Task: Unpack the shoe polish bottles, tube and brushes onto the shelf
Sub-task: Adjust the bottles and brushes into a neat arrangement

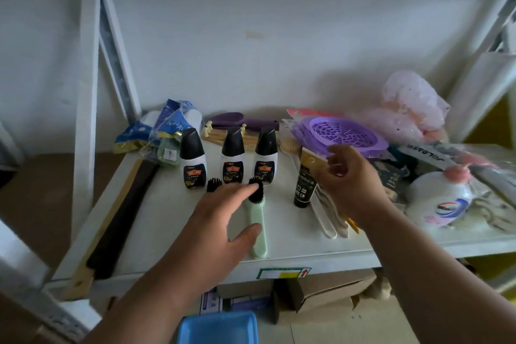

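Observation:
Three shoe polish bottles with black caps stand in a row on the white shelf [293,240]: left bottle [192,159], middle bottle [233,155], right bottle [266,155]. A black polish tube [304,184] stands upright to their right. A pale green brush [257,220] with black bristles lies in front of the bottles. A second brush's black bristles [214,184] show beside my left hand [220,220], which hovers over the brushes with fingers spread and holds nothing. My right hand [346,179] is raised just right of the tube, fingers loosely bent, holding nothing.
A purple round strainer [339,131], pink mesh items [405,109] and a white pump bottle [441,198] crowd the shelf's right side. Blue packets [156,131] and a long dark board [117,218] lie at the left. A blue tray [217,328] sits below, near cardboard boxes [326,290].

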Available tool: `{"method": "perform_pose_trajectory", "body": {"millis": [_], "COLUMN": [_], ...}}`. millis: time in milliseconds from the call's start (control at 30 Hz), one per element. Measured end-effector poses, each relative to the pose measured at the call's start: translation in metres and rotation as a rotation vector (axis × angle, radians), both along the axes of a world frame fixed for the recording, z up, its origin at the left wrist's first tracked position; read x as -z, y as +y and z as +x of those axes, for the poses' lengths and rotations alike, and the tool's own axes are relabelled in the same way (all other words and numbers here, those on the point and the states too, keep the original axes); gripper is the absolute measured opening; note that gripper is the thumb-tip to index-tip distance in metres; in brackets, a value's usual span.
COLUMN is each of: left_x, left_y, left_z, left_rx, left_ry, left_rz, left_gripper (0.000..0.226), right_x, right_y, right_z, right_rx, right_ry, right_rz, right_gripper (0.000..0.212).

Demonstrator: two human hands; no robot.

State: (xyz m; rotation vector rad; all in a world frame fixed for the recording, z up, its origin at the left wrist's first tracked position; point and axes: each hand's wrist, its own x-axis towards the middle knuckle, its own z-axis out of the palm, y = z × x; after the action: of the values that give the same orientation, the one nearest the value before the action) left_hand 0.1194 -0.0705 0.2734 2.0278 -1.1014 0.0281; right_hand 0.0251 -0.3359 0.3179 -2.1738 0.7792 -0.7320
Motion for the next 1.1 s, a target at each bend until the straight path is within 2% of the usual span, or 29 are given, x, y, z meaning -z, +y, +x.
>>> {"method": "perform_pose_trajectory", "body": {"millis": [133,233,667,1100], "left_x": [0.005,0.008,0.006,0.010], "left_y": [-0.002,-0.002,-0.004,-0.002], "left_z": [0.001,0.002,0.001,0.003], "left_rx": [0.026,0.051,0.072,0.075], "left_ry": [-0.048,-0.078,-0.080,-0.061], "left_rz": [0.076,0.127,0.174,0.181], "left_gripper": [0.056,0.052,0.052,0.056], "right_x": [0.016,0.023,0.027,0.027], "right_y": [0.000,-0.002,-0.005,-0.005], "right_z": [0.008,0.013,0.022,0.019], "right_rx": [-0.048,-0.057,-0.019,-0.043], "right_ry": [0.154,0.187,0.159,0.164], "right_rz": [-0.043,-0.072,-0.123,-0.119], "right_gripper": [0.033,0.025,0.018,0.021]}}
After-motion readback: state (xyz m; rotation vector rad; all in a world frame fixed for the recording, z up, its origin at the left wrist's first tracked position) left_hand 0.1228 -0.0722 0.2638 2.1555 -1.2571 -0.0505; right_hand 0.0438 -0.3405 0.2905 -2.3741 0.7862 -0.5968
